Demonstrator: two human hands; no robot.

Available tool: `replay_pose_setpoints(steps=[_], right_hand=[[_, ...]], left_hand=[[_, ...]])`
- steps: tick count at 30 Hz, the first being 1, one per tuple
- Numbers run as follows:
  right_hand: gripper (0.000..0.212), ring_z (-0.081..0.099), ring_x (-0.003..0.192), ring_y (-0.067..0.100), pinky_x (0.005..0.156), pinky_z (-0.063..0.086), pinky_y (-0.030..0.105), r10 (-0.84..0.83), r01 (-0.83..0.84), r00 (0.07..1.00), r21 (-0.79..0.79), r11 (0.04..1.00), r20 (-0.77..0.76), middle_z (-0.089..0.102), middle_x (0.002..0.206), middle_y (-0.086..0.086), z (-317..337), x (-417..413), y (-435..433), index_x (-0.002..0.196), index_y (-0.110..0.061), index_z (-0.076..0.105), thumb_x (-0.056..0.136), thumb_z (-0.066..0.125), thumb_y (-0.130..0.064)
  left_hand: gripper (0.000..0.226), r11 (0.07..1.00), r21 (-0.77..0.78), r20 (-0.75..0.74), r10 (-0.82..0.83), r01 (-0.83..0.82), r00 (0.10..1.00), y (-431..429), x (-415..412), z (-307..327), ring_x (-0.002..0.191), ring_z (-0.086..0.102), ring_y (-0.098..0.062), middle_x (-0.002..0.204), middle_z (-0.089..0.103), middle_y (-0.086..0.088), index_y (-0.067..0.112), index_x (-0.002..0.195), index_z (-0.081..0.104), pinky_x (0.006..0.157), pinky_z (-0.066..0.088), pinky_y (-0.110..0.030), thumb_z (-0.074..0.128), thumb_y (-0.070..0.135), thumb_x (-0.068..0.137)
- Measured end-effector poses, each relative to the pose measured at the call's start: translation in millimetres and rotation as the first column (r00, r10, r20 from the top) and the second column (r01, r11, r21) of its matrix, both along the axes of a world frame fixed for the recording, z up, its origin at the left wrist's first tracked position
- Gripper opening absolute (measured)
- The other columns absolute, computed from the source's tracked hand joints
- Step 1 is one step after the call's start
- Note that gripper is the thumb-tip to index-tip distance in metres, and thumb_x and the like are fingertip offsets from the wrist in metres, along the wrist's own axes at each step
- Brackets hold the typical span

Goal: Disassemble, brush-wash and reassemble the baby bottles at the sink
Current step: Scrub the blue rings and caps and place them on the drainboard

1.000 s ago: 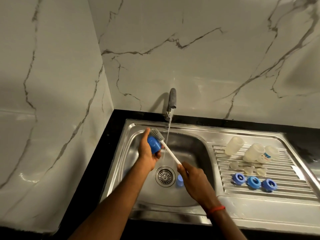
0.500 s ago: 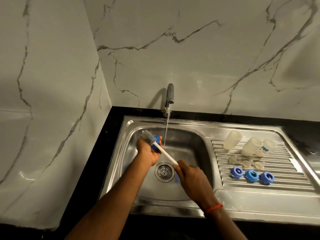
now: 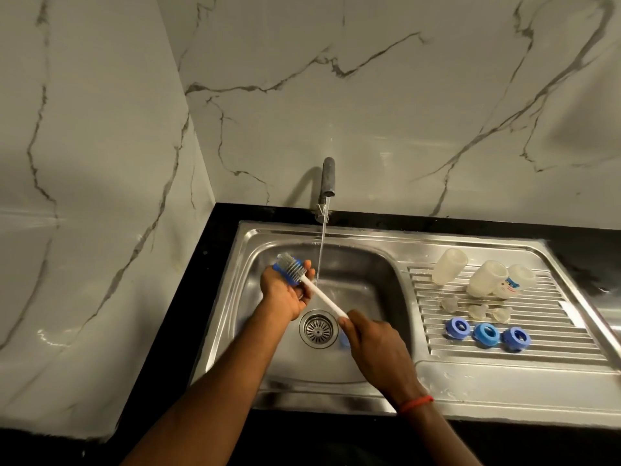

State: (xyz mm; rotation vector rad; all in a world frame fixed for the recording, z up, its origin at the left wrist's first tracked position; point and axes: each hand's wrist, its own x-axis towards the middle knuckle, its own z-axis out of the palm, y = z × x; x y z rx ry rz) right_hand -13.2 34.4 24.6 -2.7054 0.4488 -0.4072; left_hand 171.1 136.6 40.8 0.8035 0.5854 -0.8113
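Brush (image 3: 316, 290) on held cap (image 3: 293, 280), sink (image 3: 379, 284) — spare cap (image 3: 343, 341)

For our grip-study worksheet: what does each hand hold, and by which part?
The left hand grips a blue cap round its sides. The right hand grips the bottle brush by the end of its white handle.

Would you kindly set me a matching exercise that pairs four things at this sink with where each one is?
1 brush
2 bottles
3 teats
4 rings

A front row on the drainboard
B in the right hand
C back row on the drainboard
D middle row on the drainboard

Pairs: 1-B, 2-C, 3-D, 4-A
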Motion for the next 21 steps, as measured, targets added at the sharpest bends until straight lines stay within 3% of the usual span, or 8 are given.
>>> replay_pose_setpoints(steps=[2,5,8,12,16,19,21], right_hand=[[0.046,0.056,0.058,0.029,0.05,0.044,0.042,-0.038,0.038,0.999,0.014,0.999,0.023,0.06,0.064,0.002,3,12,2,0.088,-0.023,0.049,0.102,0.024,-0.059],[0.047,0.054,0.054,0.026,0.051,0.047,0.047,-0.049,0.048,0.999,0.072,0.996,0.019,0.057,0.061,0.001,8,20,-6,0.083,-0.024,0.048,0.101,0.023,-0.06],[0.05,0.058,0.059,0.023,0.056,0.049,0.044,-0.065,0.061,0.998,0.214,0.975,0.01,0.061,0.064,-0.002,9,11,-15,0.085,-0.023,0.055,0.098,0.029,-0.063],[0.046,0.058,0.06,0.014,0.061,0.049,0.041,-0.134,0.128,0.991,0.373,0.919,-0.008,0.061,0.063,-0.003,7,0,-23,0.091,-0.021,0.064,0.098,0.036,-0.057],[0.021,0.048,0.058,0.015,0.054,0.036,0.035,-0.085,0.081,0.996,0.171,0.982,0.014,0.052,0.063,-0.006,8,-5,-34,0.084,-0.027,0.052,0.102,0.044,-0.036],[0.009,0.051,0.06,0.013,0.052,0.045,0.032,-0.07,0.07,0.997,0.003,0.998,0.007,0.053,0.07,-0.006,13,-6,-37,0.096,-0.03,0.062,0.099,0.054,-0.034],[0.015,0.054,0.062,0.015,0.051,0.05,0.034,-0.067,0.069,0.997,-0.073,0.995,0.031,0.055,0.075,-0.005,17,-7,-37,0.108,-0.03,0.068,0.094,0.064,-0.034]], left_hand=[[0.065,0.999,0.012,0.02,-0.034,0.034,0.999,-6,-8,0,0.08,0.07,-0.021,0.085,0.076,-0.008,0.009,0.1,0.069,0.072,0.044,-0.027,0.032,0.063,0.096],[0.09,0.998,0.059,0.063,-0.032,0.028,0.997,-11,-12,0,0.078,0.072,-0.024,0.101,0.076,-0.015,0.01,0.112,0.068,0.067,0.047,-0.029,0.043,0.089,0.076],[0.097,0.999,0.032,0.076,-0.001,-0.001,0.997,-3,-8,7,0.071,0.072,-0.021,0.09,0.076,-0.012,0.01,0.117,0.063,0.066,0.047,-0.029,0.051,0.092,0.067],[0.1,1.0,-0.002,0.008,-0.007,0.007,1.0,7,3,3,0.086,0.071,-0.019,0.097,0.077,-0.001,0.014,0.125,0.058,0.069,0.043,-0.029,0.041,0.095,0.069],[0.104,0.988,0.01,-0.044,0.153,-0.153,0.987,12,12,-9,0.06,0.058,-0.016,0.084,0.069,-0.009,0.009,0.13,0.057,0.045,0.043,-0.02,0.045,0.093,0.07],[0.097,0.985,0.057,0.024,0.161,-0.162,0.987,11,16,-11,0.057,0.056,-0.013,0.082,0.065,-0.011,0.009,0.119,0.059,0.042,0.04,-0.018,0.053,0.091,0.068],[0.084,0.988,0.109,0.085,0.102,-0.111,0.991,8,18,-13,0.055,0.053,-0.011,0.086,0.063,-0.011,0.01,0.114,0.06,0.042,0.041,-0.017,0.06,0.083,0.072]])
